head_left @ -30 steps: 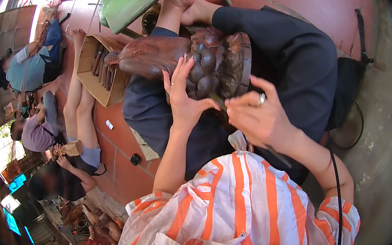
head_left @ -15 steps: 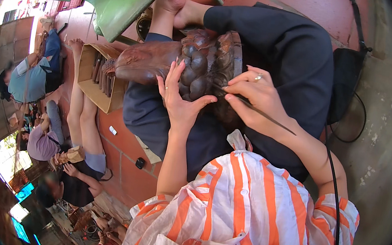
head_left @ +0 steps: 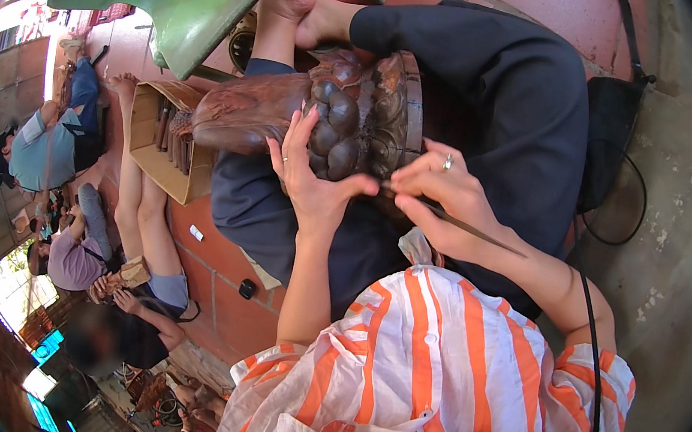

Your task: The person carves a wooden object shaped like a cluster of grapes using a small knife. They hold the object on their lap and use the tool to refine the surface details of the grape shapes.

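While the dark wooden carving (head_left: 336,120) lies across the trousered legs (head_left: 524,100), the left hand (head_left: 312,186) rests on it, fingers (head_left: 293,138) spread, and the right hand (head_left: 448,204) pinches a slim tool (head_left: 486,236); a skid on the rounded wood could jab the left thumb (head_left: 356,186).

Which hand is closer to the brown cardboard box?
Left. The left hand touches the dark carving, to the right of the cardboard box; the right hand, gripping a thin tool, is farther right.
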### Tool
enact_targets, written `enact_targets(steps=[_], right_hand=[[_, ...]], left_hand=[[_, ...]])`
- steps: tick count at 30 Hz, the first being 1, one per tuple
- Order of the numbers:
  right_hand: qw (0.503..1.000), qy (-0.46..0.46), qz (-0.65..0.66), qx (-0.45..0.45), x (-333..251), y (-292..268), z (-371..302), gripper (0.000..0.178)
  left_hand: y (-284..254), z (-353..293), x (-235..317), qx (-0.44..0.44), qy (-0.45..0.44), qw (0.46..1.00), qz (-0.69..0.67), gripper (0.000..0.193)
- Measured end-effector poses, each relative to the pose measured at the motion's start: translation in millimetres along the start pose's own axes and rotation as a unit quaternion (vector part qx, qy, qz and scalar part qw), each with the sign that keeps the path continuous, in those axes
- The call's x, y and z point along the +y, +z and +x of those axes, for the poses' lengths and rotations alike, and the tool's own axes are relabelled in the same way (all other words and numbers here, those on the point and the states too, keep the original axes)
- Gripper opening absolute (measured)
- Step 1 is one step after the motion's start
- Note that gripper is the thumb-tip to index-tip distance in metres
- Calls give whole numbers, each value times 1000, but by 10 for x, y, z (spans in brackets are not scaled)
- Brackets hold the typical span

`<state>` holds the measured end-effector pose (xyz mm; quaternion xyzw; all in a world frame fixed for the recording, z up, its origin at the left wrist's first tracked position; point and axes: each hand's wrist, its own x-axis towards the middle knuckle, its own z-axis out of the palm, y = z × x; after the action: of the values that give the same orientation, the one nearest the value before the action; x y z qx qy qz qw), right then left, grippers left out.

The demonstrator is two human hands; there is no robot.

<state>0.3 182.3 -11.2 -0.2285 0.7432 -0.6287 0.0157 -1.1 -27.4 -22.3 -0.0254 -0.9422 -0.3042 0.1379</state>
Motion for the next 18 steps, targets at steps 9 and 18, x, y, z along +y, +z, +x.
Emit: enact_targets(steps=[9, 18], right_hand=[[993, -40, -101, 48, -78, 35, 144, 12], [998, -41, -36, 35, -62, 45, 49, 12]], left_hand=[[-5, -3, 4, -5, -9, 1000, 0, 110], [20, -2, -20, -2, -10, 1000, 1, 110]])
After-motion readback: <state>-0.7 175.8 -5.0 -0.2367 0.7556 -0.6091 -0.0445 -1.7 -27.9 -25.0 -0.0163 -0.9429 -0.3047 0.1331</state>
